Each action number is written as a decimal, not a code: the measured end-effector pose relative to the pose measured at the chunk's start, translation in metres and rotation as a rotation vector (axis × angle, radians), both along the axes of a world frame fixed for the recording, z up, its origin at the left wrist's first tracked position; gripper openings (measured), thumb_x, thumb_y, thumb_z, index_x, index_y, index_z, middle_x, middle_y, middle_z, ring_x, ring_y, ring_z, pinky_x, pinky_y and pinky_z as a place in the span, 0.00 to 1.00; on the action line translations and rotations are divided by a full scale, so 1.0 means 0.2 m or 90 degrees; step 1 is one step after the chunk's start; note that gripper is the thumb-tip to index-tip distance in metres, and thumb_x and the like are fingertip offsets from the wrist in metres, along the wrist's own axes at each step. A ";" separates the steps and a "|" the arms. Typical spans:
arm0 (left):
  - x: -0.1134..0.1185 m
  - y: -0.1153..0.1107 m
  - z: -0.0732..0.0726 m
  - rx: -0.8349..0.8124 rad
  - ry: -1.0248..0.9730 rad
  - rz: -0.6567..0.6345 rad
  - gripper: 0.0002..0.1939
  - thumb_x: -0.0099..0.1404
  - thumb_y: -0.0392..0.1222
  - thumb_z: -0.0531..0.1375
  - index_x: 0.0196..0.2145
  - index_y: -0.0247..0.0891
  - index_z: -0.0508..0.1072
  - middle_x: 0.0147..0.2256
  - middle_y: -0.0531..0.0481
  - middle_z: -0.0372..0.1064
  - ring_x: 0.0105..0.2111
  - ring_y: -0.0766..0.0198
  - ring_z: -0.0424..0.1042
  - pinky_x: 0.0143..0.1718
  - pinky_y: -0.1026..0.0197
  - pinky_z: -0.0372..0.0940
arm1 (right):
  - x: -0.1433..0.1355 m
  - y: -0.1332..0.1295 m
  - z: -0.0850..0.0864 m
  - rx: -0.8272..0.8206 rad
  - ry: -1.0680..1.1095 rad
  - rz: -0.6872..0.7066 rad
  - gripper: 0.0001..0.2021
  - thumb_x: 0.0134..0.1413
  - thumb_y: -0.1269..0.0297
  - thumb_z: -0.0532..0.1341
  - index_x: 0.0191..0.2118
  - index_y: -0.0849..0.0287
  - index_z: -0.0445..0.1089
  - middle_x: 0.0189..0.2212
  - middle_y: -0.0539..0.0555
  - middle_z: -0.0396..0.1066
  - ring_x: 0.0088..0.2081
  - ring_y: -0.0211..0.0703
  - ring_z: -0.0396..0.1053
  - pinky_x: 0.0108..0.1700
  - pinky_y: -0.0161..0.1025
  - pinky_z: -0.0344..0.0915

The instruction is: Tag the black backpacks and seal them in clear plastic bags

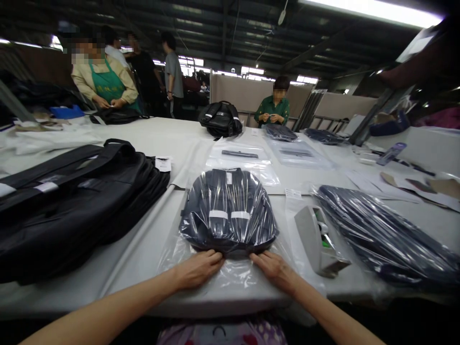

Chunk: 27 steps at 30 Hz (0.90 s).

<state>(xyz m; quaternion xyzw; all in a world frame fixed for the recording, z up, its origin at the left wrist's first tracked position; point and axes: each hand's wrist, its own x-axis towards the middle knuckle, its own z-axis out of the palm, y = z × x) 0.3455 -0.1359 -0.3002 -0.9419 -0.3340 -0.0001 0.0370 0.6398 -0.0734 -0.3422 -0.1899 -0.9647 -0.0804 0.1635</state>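
left hand | right hand | both flat, palms down on bagged backpack

Dark navy backpack shines under its clear glossy bag, two white strips across its front. Left of the backpack, a stack of plain black bags with a white tag. Right of it, a grey tape dispenser showing green inside. The table under the backpack is white. Beyond it, a person's green apron over beige sleeves.
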 end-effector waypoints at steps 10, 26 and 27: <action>0.09 -0.10 0.00 -0.012 -0.019 0.097 0.49 0.54 0.72 0.50 0.60 0.30 0.53 0.41 0.39 0.66 0.39 0.51 0.64 0.46 0.49 0.57 | 0.01 -0.12 -0.06 0.059 -0.031 -0.041 0.04 0.59 0.65 0.55 0.39 0.59 0.63 0.46 0.63 0.68 0.46 0.51 0.68 0.44 0.42 0.66; 0.17 -0.04 -0.09 0.020 -0.020 0.317 0.05 0.66 0.32 0.51 0.35 0.38 0.66 0.28 0.50 0.69 0.30 0.56 0.69 0.31 0.56 0.64 | -0.04 -0.08 0.01 0.115 0.118 -0.037 0.09 0.62 0.73 0.49 0.34 0.61 0.65 0.23 0.51 0.66 0.25 0.39 0.64 0.30 0.36 0.63; 0.17 -0.04 -0.08 0.024 -0.020 0.317 0.05 0.66 0.32 0.51 0.36 0.38 0.65 0.28 0.50 0.69 0.29 0.57 0.69 0.30 0.57 0.64 | -0.03 -0.08 0.04 0.112 0.124 -0.036 0.10 0.61 0.76 0.49 0.36 0.61 0.66 0.22 0.50 0.65 0.25 0.38 0.64 0.29 0.36 0.63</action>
